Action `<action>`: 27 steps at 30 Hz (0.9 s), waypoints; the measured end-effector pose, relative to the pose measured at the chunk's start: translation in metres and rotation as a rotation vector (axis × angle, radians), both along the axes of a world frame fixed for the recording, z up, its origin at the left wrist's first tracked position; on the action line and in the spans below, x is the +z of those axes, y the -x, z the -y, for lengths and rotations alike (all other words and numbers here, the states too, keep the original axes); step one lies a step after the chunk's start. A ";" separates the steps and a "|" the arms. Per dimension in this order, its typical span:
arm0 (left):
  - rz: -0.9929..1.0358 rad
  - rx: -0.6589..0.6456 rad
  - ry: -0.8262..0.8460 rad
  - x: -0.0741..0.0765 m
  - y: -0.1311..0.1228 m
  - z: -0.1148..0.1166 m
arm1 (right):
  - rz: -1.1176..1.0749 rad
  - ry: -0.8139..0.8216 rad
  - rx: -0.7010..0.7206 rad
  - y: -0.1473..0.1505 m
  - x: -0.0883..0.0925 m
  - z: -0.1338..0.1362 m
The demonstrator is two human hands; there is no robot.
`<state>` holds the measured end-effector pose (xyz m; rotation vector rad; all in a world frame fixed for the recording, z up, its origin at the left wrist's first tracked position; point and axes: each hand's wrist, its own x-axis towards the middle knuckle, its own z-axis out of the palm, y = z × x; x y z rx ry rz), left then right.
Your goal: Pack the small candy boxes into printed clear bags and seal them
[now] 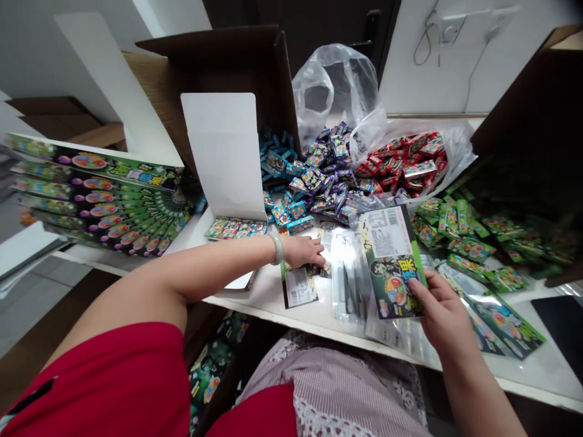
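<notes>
In my right hand (446,306) is a black-and-green printed card (392,243) with a white label panel, pinched between thumb and fingers at its lower right edge and held upright above the table. My left hand (303,250), with a pale bangle on the wrist, reaches across and rests with fingers stretched out over a similar printed card (300,288) lying on the table. Between the hands lies a stack of clear plastic sleeves (346,273). Left of my left hand an open white display box (223,158) holds small colourful candy packets (235,228).
Behind my hands lie piles of blue (298,212), purple (325,182) and green candy packets (460,218), with red ones (405,164) in a clear bag. A large carton (237,79) stands behind. Stacked display boxes (104,200) are at left. More cards (505,321) lie right.
</notes>
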<state>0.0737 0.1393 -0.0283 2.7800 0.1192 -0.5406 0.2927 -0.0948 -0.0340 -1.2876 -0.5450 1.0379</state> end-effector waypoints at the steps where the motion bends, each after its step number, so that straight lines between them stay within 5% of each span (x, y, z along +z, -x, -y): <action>1: -0.007 0.010 0.011 0.001 0.002 -0.001 | -0.013 0.003 -0.002 -0.001 -0.002 0.000; 12: -0.072 0.285 0.307 0.001 0.020 -0.018 | -0.083 -0.002 -0.036 0.001 -0.008 -0.005; 16: -0.004 0.448 0.541 0.022 0.023 -0.037 | -0.094 -0.012 -0.079 -0.004 -0.005 -0.006; 20: 0.333 0.707 0.744 0.039 0.026 -0.039 | -0.096 -0.082 -0.243 -0.011 0.003 -0.008; 23: 0.605 0.962 0.815 0.023 0.025 -0.018 | -0.102 -0.101 -0.272 -0.011 0.007 -0.009; 27: 0.768 1.247 0.859 -0.021 0.018 0.025 | -0.119 -0.041 -0.160 -0.003 0.005 -0.008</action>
